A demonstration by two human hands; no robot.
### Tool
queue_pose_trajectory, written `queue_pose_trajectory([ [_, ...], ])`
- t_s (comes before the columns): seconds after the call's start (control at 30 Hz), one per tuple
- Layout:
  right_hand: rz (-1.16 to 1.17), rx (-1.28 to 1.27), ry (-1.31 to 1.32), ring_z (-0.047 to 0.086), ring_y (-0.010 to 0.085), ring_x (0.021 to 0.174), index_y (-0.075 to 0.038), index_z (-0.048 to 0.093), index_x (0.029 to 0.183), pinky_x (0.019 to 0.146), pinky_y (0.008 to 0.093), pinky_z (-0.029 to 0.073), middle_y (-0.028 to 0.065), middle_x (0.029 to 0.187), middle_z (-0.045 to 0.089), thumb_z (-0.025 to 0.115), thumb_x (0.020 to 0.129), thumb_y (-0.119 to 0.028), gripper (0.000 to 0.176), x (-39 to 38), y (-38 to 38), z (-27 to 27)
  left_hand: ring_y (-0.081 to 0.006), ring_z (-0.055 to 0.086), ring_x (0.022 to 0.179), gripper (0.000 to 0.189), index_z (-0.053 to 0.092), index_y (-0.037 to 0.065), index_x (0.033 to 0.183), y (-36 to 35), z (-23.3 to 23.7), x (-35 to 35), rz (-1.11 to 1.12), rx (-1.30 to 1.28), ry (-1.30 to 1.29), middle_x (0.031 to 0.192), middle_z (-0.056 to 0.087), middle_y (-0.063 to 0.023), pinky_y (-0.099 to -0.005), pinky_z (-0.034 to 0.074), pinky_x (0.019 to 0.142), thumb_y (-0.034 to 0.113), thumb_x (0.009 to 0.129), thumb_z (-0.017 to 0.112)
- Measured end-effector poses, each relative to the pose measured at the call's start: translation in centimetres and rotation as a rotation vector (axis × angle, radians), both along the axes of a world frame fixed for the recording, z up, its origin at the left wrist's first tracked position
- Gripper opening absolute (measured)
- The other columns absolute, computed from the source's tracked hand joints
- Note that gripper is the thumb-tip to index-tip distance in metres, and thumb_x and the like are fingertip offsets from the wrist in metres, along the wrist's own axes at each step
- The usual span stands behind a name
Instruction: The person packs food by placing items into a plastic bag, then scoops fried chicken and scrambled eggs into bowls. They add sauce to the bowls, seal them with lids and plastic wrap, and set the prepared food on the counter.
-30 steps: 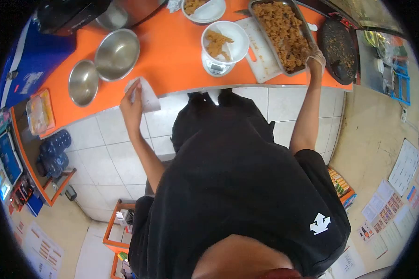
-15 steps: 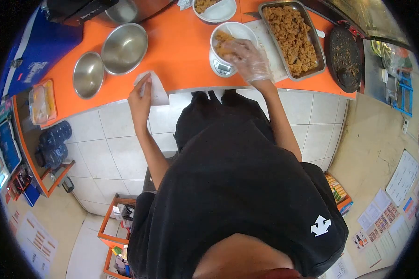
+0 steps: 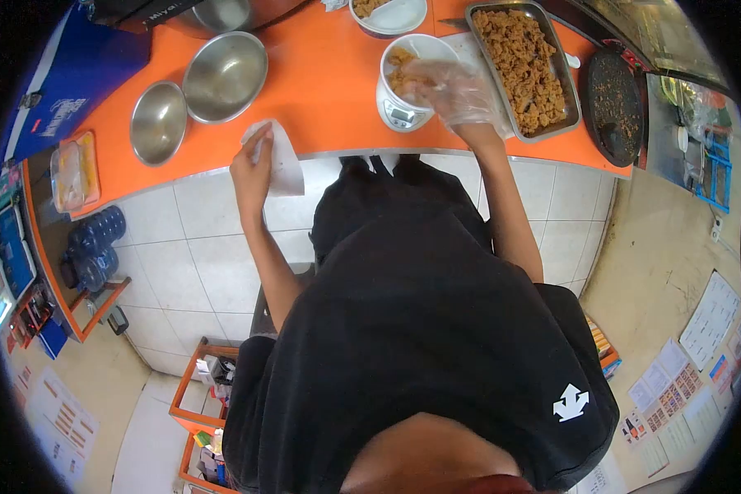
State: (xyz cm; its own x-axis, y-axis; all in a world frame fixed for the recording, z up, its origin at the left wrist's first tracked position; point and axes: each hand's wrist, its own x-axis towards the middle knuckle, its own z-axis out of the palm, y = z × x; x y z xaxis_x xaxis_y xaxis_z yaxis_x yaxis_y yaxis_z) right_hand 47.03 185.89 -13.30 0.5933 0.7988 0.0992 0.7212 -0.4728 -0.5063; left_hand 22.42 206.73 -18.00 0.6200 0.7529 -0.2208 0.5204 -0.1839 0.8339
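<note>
A white paper sheet (image 3: 285,169) hangs over the front edge of the orange counter, and my left hand (image 3: 253,165) pinches it. My right hand (image 3: 455,89), in a clear plastic glove, is at the right side of a white bowl (image 3: 384,70) holding some brown fried pieces. Its fingers reach over the rim and are blurred, so what they hold cannot be made out. The bowl stands on a white digital scale (image 3: 401,118). Right of the glove, a metal tray (image 3: 573,92) full of brown fried pieces lies partly over a white board (image 3: 467,49).
Two steel bowls (image 3: 225,78) (image 3: 158,123) stand on the left of the orange counter (image 3: 325,99). Another white bowl (image 3: 403,16) with food is at the back. A dark oval pan (image 3: 612,103) lies far right. A plastic container (image 3: 70,177) sits at the left edge.
My right hand has shifted slightly right at the bowl. The paper under my left hand hangs a little lower. The view has also shifted slightly.
</note>
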Motion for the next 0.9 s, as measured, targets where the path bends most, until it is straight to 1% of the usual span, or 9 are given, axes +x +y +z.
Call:
queue_pose_trajectory([
  [0.03, 0.016, 0.142, -0.002, 0.059, 0.0301, 0.088, -0.015, 0.066, 0.099, 0.079, 0.0412, 0.046, 0.0112, 0.095, 0.062, 0.058, 0.08, -0.028, 0.025, 0.3, 0.2, -0.1, -0.0204, 0.061, 0.088, 0.032, 0.063, 0.006, 0.111, 0.0, -0.2, 0.1, 0.0, 0.001, 0.001, 0.099, 0.065, -0.018, -0.0293, 0.045, 0.082, 0.027, 0.089, 0.054],
  [0.17, 0.13, 0.132, -0.037, 0.056, 0.0269, 0.098, -0.015, 0.063, 0.101, 0.087, 0.0397, 0.043, 0.0085, 0.104, 0.059, 0.057, 0.081, -0.026, 0.024, 1.2, 2.1, -0.8, -0.0229, 0.061, 0.097, 0.032, 0.063, 0.005, 0.11, -0.1, -0.4, 0.3, -0.032, 0.037, -0.022, 0.105, 0.064, -0.0182, -0.0298, 0.043, 0.086, 0.027, 0.089, 0.054],
  [0.37, 0.39, -0.065, -0.404, 0.044, 0.0199, 0.116, -0.016, 0.058, 0.108, 0.099, 0.036, 0.034, 0.0033, 0.122, 0.05, 0.055, 0.083, -0.023, 0.026, 1.5, 1.5, -0.9, -0.0221, 0.061, 0.091, 0.032, 0.063, 0.005, 0.11, 0.0, -0.8, 0.2, -0.048, 0.059, -0.037, 0.102, 0.065, -0.0183, -0.03, 0.044, 0.083, 0.027, 0.089, 0.054],
  [0.43, 0.15, 0.177, -0.412, 0.05, 0.0238, 0.109, -0.015, 0.058, 0.108, 0.094, 0.0377, 0.039, 0.0067, 0.115, 0.054, 0.056, 0.084, -0.023, 0.025, 1.2, 0.6, 1.3, -0.0211, 0.062, 0.087, 0.032, 0.063, 0.005, 0.11, -0.1, -0.6, 0.2, -0.041, 0.064, -0.023, 0.099, 0.065, -0.0183, -0.0298, 0.045, 0.081, 0.027, 0.089, 0.054],
  [0.5, -0.27, 0.034, -0.191, 0.055, 0.0289, 0.099, -0.015, 0.056, 0.111, 0.09, 0.0413, 0.042, 0.0115, 0.109, 0.058, 0.054, 0.085, -0.027, 0.029, 6.0, -5.5, -5.0, -0.0189, 0.061, 0.082, 0.032, 0.063, 0.005, 0.11, -0.6, 0.4, 0.1, -0.006, 0.007, 0.003, 0.095, 0.066, -0.0181, -0.0293, 0.046, 0.078, 0.027, 0.089, 0.054],
  [0.6, -0.743, -0.531, -0.251, 0.058, 0.0299, 0.101, -0.012, 0.055, 0.118, 0.084, 0.0412, 0.046, 0.0157, 0.112, 0.059, 0.054, 0.083, -0.026, 0.038, 9.4, -9.3, -3.7, -0.0158, 0.059, 0.076, 0.033, 0.063, 0.005, 0.111, -0.9, 0.5, -0.4, 0.037, -0.013, 0.016, 0.089, 0.066, -0.0168, -0.0284, 0.046, 0.073, 0.029, 0.089, 0.055],
  [0.73, -0.47, -0.642, -0.185, 0.058, 0.0339, 0.1, -0.014, 0.06, 0.115, 0.086, 0.0398, 0.045, 0.0193, 0.108, 0.061, 0.049, 0.085, -0.026, 0.034, 11.9, -12.7, -7.1, -0.0156, 0.059, 0.076, 0.034, 0.063, 0.005, 0.111, -0.9, -0.4, -0.6, 0.022, 0.026, 0.021, 0.089, 0.066, -0.0166, -0.0286, 0.046, 0.074, 0.029, 0.089, 0.055],
  [0.83, -0.782, -0.455, 0.091, 0.06, 0.0328, 0.096, -0.013, 0.063, 0.108, 0.082, 0.0399, 0.047, 0.0168, 0.102, 0.063, 0.053, 0.083, -0.021, 0.028, 12.0, -12.5, -6.0, -0.0154, 0.059, 0.076, 0.033, 0.063, 0.005, 0.111, -1.0, 0.1, -0.1, 0.012, 0.092, 0.015, 0.089, 0.066, -0.0178, -0.0285, 0.046, 0.074, 0.029, 0.089, 0.055],
  [0.9, -0.711, -0.611, -0.098, 0.062, 0.03, 0.092, -0.011, 0.064, 0.105, 0.079, 0.0375, 0.048, 0.0159, 0.1, 0.064, 0.059, 0.079, -0.023, 0.029, 13.7, -13.8, -6.3, -0.0159, 0.06, 0.08, 0.033, 0.063, 0.005, 0.111, -1.0, 0.7, 0.2, -0.003, 0.045, 0.043, 0.092, 0.065, -0.0198, -0.0287, 0.046, 0.076, 0.028, 0.089, 0.055],
])
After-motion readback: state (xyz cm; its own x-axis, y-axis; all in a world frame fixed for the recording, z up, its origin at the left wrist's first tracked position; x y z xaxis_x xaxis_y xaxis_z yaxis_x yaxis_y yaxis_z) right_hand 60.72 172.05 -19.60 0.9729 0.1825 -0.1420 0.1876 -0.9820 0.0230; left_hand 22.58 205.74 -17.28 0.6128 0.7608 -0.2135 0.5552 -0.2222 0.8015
